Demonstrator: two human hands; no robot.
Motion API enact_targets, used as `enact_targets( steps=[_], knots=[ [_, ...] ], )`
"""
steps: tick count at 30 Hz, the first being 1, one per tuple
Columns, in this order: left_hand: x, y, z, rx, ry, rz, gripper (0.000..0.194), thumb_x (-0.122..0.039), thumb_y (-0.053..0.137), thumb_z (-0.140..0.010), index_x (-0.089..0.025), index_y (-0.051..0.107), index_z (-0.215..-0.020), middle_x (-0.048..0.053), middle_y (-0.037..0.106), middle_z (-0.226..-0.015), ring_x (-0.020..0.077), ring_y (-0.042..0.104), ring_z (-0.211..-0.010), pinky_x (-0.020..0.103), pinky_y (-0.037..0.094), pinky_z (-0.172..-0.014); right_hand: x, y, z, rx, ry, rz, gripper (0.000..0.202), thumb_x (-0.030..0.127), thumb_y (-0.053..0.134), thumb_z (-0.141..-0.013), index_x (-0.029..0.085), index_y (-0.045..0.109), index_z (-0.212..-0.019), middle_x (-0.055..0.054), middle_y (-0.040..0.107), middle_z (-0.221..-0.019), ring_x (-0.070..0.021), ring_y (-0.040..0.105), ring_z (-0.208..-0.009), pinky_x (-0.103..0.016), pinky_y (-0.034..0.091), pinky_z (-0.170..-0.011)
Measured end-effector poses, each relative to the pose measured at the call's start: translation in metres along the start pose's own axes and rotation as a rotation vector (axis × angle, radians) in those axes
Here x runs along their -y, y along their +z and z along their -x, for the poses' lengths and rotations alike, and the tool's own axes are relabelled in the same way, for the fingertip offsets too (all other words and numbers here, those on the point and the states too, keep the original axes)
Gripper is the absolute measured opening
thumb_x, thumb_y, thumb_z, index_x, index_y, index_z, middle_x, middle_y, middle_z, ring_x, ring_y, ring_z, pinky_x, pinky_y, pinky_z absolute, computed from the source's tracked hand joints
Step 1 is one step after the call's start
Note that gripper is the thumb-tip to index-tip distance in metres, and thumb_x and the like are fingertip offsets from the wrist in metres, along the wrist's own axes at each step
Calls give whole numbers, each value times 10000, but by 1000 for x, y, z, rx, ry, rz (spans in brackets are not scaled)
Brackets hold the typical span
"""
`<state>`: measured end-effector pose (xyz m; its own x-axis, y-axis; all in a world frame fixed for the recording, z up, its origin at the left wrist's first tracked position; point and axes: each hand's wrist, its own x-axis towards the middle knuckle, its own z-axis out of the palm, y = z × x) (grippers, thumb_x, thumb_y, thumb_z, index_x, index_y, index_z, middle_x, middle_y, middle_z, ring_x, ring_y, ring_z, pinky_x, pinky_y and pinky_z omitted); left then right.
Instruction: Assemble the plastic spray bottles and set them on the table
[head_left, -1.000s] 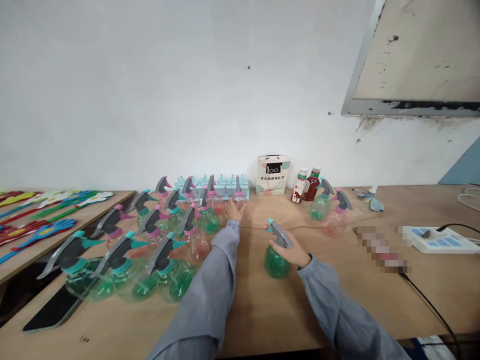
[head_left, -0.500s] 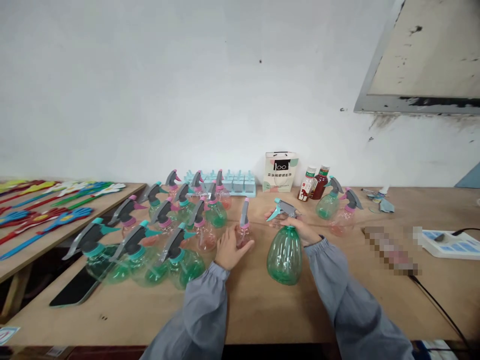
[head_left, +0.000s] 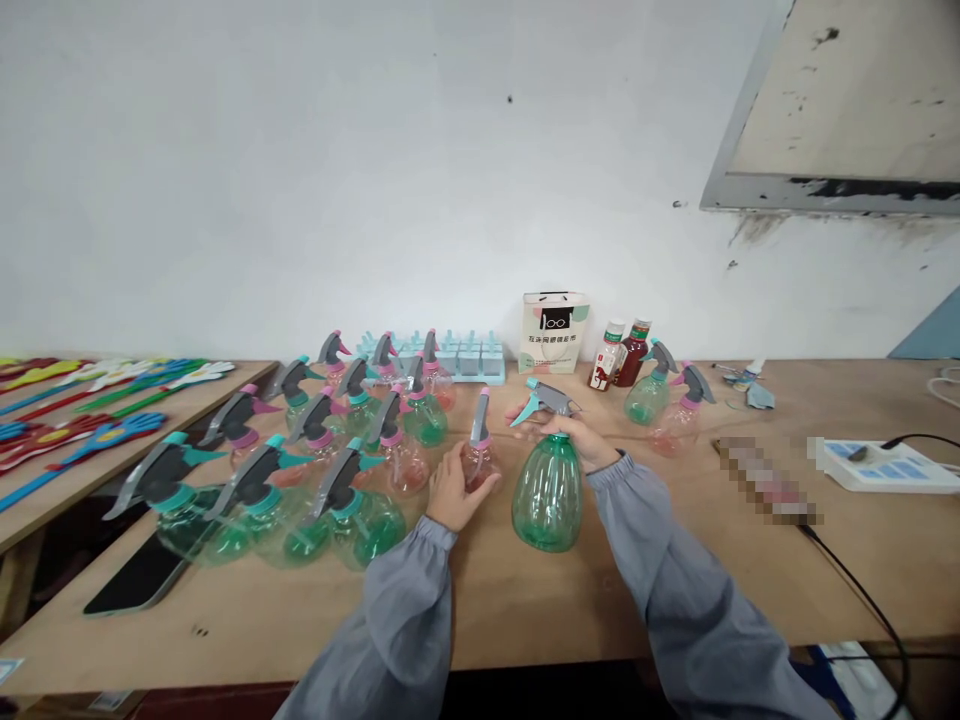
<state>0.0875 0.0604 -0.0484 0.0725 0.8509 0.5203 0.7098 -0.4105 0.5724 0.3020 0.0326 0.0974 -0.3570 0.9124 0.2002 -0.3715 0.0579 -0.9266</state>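
On the wooden table, right at centre, two bottles are in hand. The right hand is wrapped around the neck of a green spray bottle, just under its grey-and-teal trigger head, and the bottle looks tipped a little, its base low over the table; whether it touches the wood is hard to tell. Just beside it, the left hand is curled around a small pink spray bottle, which stands upright with its grey trigger pointing up. Off to the left, a cluster of green and pink spray bottles crowds the table, with a dark phone lying flat near the front edge. Back by the wall sit a white paper bag and two drink bottles.
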Motion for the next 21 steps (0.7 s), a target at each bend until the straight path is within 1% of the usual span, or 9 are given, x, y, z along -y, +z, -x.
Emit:
enact_targets(
  steps=[4, 7, 12, 13, 15, 18, 19, 21],
  knots=[
    [2, 1, 0, 9, -3, 5, 788, -552, 706, -764, -152, 430, -1384, 189, 610, -1248, 357, 602, -1192, 533, 464, -1020, -2, -4, -6, -66, 12, 3, 267, 218, 604, -544, 216, 661, -805, -57, 766, -904, -291, 696, -1043, -393, 563, -850],
    [3, 2, 0, -2, 3, 14, 791, -556, 711, -761, -165, 429, -1388, 179, 616, -1240, 351, 603, -1194, 528, 464, -1023, -2, -4, -8, -97, 40, 16, 289, 216, 577, -520, 210, 653, -799, -59, 763, -889, -284, 704, -995, -364, 561, -783],
    [3, 1, 0, 4, 14, 10, 788, -549, 712, -764, -157, 427, -1384, 184, 609, -1254, 350, 600, -1205, 527, 463, -1024, 0, 6, -7, -15, 29, 21, 276, 200, 620, -537, 227, 670, -806, -34, 767, -901, -264, 690, -991, -359, 530, -819],
    [3, 1, 0, 8, 17, 7, 784, -546, 709, -767, -156, 424, -1385, 183, 609, -1254, 348, 600, -1205, 525, 462, -1025, 1, 8, -7, -17, 14, 20, 265, 197, 628, -543, 229, 670, -803, -30, 766, -891, -256, 687, -986, -353, 521, -826],
    [3, 1, 0, 13, 20, 2, 778, -538, 703, -774, -155, 416, -1387, 183, 609, -1258, 344, 600, -1205, 523, 460, -1028, 1, 10, -8, -62, -15, 10, 241, 198, 627, -539, 224, 661, -776, -24, 756, -845, -241, 688, -960, -329, 508, -805],
    [3, 0, 0, 19, 13, -4, 775, -530, 697, -781, -150, 407, -1391, 190, 603, -1277, 346, 595, -1212, 528, 456, -1030, 0, 11, -10, -129, 10, -15, 222, 197, 595, -497, 215, 641, -713, -23, 735, -768, -236, 690, -902, -304, 496, -725],
    [3, 0, 0, 22, 11, -4, 777, -530, 698, -781, -149, 404, -1392, 191, 602, -1283, 347, 594, -1214, 530, 455, -1030, 0, 12, -10, -131, 27, -17, 220, 195, 589, -488, 213, 639, -702, -25, 731, -754, -237, 688, -886, -305, 496, -714],
    [2, -1, 0, 23, 7, 0, 781, -530, 701, -779, -150, 403, -1392, 188, 602, -1287, 346, 595, -1212, 531, 453, -1032, 0, 14, -9, -84, 70, -11, 225, 188, 592, -486, 212, 644, -704, -28, 730, -756, -242, 684, -879, -318, 502, -736]
  ],
)
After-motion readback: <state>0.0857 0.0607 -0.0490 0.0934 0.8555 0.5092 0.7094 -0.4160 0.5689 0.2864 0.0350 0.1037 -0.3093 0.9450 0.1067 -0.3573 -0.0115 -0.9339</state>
